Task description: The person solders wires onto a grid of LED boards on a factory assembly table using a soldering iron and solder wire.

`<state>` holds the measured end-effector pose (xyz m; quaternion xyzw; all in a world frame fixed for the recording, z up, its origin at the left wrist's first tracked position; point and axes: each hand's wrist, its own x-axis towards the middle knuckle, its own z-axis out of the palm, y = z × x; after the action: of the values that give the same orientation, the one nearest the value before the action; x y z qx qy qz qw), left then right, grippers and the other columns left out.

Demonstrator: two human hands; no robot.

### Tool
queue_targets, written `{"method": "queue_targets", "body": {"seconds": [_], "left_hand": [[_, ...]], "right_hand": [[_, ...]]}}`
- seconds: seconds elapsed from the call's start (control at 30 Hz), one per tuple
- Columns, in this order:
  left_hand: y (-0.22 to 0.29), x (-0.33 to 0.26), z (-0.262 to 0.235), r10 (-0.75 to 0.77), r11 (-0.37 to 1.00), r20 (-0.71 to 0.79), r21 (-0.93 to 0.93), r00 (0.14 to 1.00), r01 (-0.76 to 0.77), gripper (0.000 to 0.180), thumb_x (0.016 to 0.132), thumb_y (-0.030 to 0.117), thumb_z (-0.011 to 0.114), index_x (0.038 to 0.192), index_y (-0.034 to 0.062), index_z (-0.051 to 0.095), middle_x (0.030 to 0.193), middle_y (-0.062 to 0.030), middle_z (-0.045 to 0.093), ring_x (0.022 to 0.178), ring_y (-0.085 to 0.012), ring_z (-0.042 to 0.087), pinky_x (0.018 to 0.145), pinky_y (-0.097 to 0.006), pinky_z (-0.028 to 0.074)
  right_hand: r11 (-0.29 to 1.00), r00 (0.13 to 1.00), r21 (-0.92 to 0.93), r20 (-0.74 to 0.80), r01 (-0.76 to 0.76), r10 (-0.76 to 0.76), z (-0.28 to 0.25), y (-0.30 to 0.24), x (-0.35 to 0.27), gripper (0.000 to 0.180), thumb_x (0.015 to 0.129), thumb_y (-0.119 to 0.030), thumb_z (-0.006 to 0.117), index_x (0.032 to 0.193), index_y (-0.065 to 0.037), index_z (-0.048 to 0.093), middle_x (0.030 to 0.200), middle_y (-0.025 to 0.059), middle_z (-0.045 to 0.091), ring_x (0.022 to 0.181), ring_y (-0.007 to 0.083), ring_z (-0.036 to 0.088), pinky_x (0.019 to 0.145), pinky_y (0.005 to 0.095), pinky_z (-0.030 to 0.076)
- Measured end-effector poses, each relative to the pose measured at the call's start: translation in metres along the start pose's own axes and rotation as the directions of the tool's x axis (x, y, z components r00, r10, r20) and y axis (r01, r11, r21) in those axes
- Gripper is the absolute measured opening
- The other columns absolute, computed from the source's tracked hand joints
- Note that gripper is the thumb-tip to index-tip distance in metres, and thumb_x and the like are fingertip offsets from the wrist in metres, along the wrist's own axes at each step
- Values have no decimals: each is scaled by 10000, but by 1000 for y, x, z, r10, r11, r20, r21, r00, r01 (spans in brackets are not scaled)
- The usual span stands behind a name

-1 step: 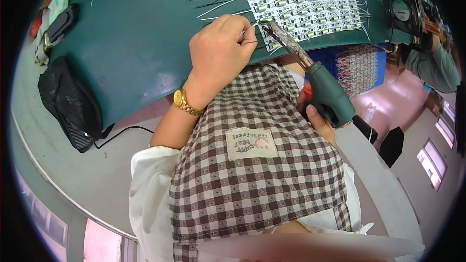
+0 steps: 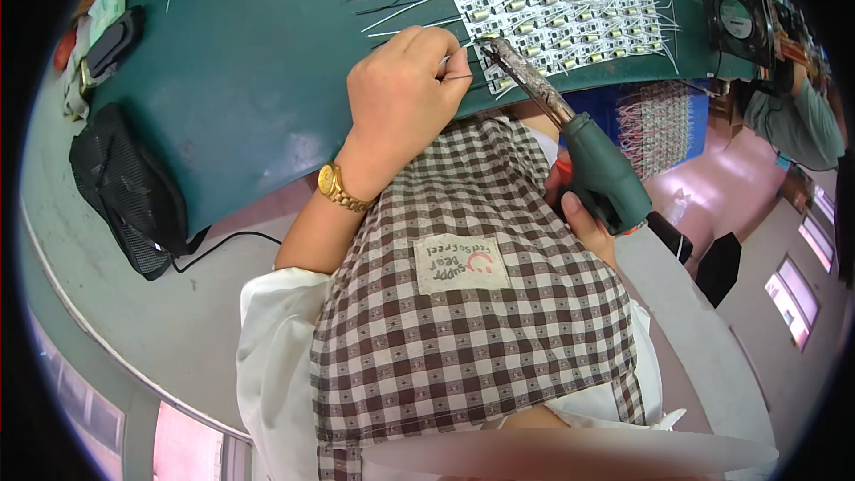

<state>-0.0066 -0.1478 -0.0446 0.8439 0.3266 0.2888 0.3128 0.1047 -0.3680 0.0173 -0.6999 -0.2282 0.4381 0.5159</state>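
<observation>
soldering iron [image 2: 570, 138] looks stiff and light; your right hand [image 2: 583, 214] grips its green handle, left hand [image 2: 401, 93] pinches a thin, bendy wire [image 2: 456, 55] beside the tip.

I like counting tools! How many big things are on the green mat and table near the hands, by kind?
Soldering iron, held in the right hand: 1
Panel of small circuit boards: 1
Thin wire pinched in the left hand: 1
Black mesh pouch: 1
Small fan: 1
Total: 5
</observation>
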Motion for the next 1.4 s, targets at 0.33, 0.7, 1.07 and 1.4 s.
{"method": "queue_targets", "body": {"seconds": [0.33,0.7,1.07,1.4], "left_hand": [[-3,0,-2,19,1000,-7,20,1000,-19,96,718,79,716,715,86,621,676,-16,613,558,-149,594,497,-266,458],[-4,0,-5,12,1000,6,11,1000,-12,94,711,58,711,725,83,621,687,-14,615,533,-137,581,473,-258,449],[-7,-1,-9,4,1000,22,25,1000,-5,90,720,66,708,731,84,620,696,-16,617,541,-139,584,473,-263,447],[-6,7,-17,-59,998,102,-10,993,61,76,725,103,685,720,82,612,674,-37,611,565,-198,596,513,-311,466]], "right_hand": [[994,998,-105,69,10,-3,-1,-1,4,254,854,-170,633,1053,-20,585,912,57,606,840,170,564,758,310,449],[1000,996,14,-88,-17,19,10,-10,-2,542,829,-347,665,1217,-17,481,887,78,571,779,140,539,710,281,439],[980,982,91,-44,-178,183,12,-9,-3,511,793,-294,725,1180,-33,519,929,68,589,824,144,550,772,297,444],[1000,998,-7,49,-25,25,10,-4,5,233,830,-153,632,1018,-23,586,895,44,582,794,136,532,730,280,429]]}}
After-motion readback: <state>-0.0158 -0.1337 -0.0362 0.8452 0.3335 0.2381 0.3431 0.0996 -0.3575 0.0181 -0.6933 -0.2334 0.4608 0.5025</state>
